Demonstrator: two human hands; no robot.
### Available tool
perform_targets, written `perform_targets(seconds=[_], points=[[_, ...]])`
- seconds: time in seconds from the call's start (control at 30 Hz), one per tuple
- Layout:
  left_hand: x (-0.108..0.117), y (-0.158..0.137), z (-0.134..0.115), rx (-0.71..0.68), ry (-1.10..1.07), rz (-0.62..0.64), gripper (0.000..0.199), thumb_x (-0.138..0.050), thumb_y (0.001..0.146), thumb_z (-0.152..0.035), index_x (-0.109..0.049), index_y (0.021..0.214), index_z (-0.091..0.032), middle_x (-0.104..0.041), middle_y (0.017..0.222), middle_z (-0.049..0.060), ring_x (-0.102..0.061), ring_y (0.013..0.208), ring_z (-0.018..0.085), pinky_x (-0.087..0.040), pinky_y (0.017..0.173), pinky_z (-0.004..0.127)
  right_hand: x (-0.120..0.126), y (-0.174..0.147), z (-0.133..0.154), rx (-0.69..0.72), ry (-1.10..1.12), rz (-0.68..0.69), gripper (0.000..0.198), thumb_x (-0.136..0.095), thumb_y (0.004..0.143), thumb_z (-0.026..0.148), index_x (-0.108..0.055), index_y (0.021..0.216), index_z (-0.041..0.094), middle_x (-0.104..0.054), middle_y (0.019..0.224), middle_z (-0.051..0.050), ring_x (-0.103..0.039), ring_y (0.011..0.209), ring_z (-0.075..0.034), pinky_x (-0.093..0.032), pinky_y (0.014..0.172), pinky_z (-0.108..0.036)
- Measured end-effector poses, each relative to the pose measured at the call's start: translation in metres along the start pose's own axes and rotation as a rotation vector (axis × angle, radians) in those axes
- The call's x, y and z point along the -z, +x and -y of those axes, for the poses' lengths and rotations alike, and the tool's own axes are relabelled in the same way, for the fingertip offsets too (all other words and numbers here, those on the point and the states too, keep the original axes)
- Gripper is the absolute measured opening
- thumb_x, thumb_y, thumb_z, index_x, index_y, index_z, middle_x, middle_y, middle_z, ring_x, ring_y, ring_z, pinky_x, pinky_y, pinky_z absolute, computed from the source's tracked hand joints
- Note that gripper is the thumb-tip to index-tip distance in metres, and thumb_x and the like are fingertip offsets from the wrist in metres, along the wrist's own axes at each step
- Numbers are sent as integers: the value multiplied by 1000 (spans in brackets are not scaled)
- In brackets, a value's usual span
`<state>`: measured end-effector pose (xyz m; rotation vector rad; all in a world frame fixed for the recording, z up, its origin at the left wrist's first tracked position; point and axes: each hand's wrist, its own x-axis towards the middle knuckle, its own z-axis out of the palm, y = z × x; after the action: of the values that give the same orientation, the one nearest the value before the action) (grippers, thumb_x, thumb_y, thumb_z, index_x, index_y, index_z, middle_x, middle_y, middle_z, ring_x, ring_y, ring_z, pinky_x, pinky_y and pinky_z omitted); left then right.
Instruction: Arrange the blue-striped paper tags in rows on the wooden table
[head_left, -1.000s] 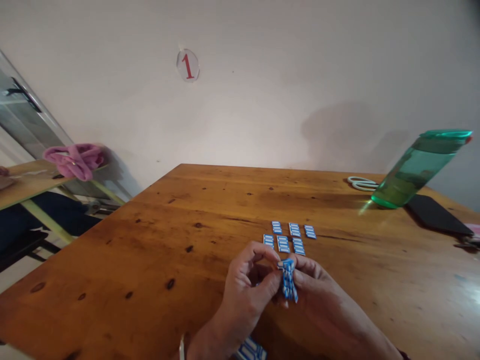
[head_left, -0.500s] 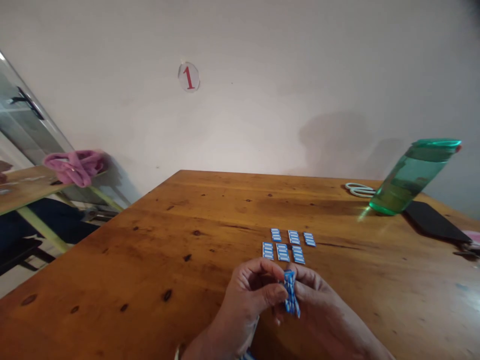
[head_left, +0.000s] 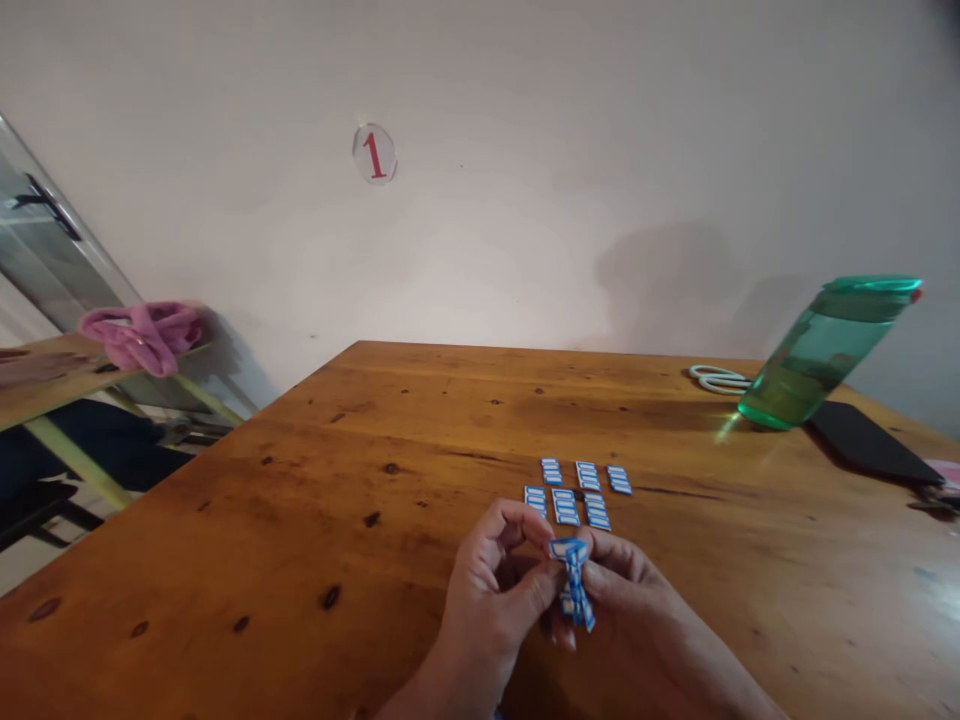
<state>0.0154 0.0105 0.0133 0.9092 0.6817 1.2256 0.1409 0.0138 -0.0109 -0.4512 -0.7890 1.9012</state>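
Just on the near side of the six patterned pieces (head_left: 565, 506), the left hand (head_left: 491, 590) pinches one edge of a bunched blue-and-white strip (head_left: 575, 588) between thumb and fingers, and the right hand (head_left: 626, 580) nips the other edge likewise. I'd worry that uneven pulling could tear or crease it, since it looks thin, or that one loose pinch could let it unfold. The six pieces lie in two rows on the table (head_left: 375, 430); knuckles so near could nudge their front row. Beyond them and to the right, the green bottle (head_left: 825, 355) could topple if an elbow swung wide.
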Motion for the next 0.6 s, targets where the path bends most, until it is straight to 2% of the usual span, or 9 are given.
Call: perform_targets(seconds=[0.2,0.33,0.6], points=[[5,3,5,46,-36,33,20,-67,69,-30,-53,70,-15,-57,55,-4,-52,39,5,-40,37,13,-1,1,2,15,-39,-45,7,-64,75,21,-64,72,14,-65,63,-3,-57,54,-10,-44,56,-23],[5,3,1,135,-49,5,25,-72,64,-31,-55,72,-14,-60,56,-2,-53,44,5,-41,40,13,0,2,3,30,-57,-67,8,-66,73,21,-63,69,15,-63,59,-1,-57,52,-11,-45,55,-26],[4,4,-4,203,-12,-8,26,-72,64,-31,-53,69,-14,-58,52,-3,-50,41,5,-40,38,13,3,2,-1,13,-36,-38,10,-64,74,23,-63,70,14,-63,61,-2,-56,55,-12,-44,55,-26]])
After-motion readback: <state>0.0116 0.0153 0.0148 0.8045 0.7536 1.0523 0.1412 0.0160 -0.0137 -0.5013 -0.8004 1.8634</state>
